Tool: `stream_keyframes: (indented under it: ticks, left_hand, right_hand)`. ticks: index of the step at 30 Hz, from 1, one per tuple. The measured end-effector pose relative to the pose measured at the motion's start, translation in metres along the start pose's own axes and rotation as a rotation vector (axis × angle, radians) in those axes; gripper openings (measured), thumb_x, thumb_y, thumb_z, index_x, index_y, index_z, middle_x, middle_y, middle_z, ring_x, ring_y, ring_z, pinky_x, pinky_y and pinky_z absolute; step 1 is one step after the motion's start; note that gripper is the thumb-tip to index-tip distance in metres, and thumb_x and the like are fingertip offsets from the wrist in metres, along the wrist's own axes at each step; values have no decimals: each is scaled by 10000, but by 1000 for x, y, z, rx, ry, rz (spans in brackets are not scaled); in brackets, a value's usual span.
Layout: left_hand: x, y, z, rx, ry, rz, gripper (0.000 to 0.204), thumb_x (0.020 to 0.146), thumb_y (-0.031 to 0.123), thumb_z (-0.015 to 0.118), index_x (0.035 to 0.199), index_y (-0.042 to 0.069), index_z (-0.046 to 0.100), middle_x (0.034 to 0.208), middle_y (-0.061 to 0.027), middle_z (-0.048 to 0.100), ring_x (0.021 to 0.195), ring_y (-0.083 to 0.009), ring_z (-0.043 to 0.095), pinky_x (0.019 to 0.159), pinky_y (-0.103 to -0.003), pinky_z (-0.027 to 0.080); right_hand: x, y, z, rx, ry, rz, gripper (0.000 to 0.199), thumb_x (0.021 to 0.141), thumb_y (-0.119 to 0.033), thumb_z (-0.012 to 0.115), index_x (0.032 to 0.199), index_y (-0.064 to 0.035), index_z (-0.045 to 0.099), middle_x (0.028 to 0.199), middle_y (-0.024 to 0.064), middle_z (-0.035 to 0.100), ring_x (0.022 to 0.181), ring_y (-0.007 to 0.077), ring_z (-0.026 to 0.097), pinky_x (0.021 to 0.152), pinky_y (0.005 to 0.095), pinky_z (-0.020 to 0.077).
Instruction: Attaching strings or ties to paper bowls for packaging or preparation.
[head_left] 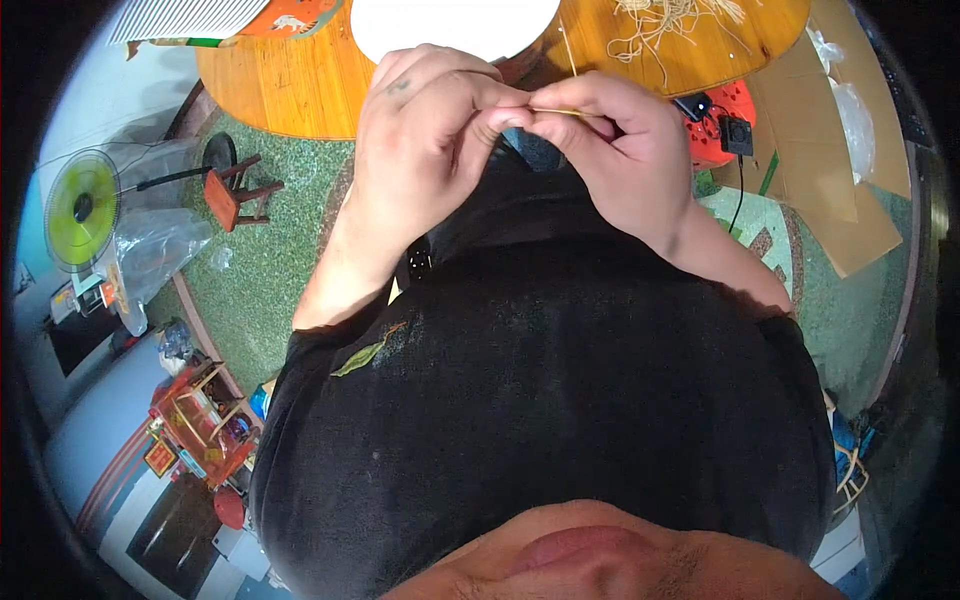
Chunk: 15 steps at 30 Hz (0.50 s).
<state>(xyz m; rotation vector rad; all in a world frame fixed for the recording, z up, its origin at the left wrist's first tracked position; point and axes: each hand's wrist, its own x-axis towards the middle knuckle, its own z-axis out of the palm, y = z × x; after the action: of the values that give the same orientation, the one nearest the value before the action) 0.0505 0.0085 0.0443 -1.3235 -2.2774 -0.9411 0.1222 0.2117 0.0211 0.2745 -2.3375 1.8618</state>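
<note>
Both hands are raised in front of my chest, near the edge of the wooden table [290,95], with their fingertips meeting. My left hand [425,140] is closed in a pinch, thumb against the bent forefinger. My right hand [635,140] also pinches, its thumb and forefinger on a thin yellowish strand [560,111]. The strand runs across to the left fingertips, where its end is hidden. A light thread [569,45] rises from behind the right fingers toward the table. Tangled beige strings [660,28] lie on the tabletop beyond my right hand.
A bright white round surface [455,25] lies on the table ahead. Left stand a green fan [83,207] and a small wooden stool [228,195]. To the right are a red perforated stool [735,105] with a black adapter [736,135], and cardboard [815,130] on the floor.
</note>
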Motion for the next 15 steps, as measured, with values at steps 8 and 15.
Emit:
stream_keyframes:
  ticks: [8,15]
  left_hand:
    - [10,-3,-17,-23,5,5,166,898,141,771,996,12,736,1008,-124,727,947,-286,677,884,-363,519]
    - [41,6,-30,-40,-378,-336,301,818,48,767,1099,-27,689,996,-176,696,871,-334,696,786,-394,558]
  right_hand:
    - [-3,13,13,124,172,-104,59,897,-66,779,942,-35,756,787,22,699,699,69,659,641,234,519]
    - [9,33,23,-135,339,-201,85,842,-109,802,870,-53,745,715,32,668,600,116,639,562,255,485]
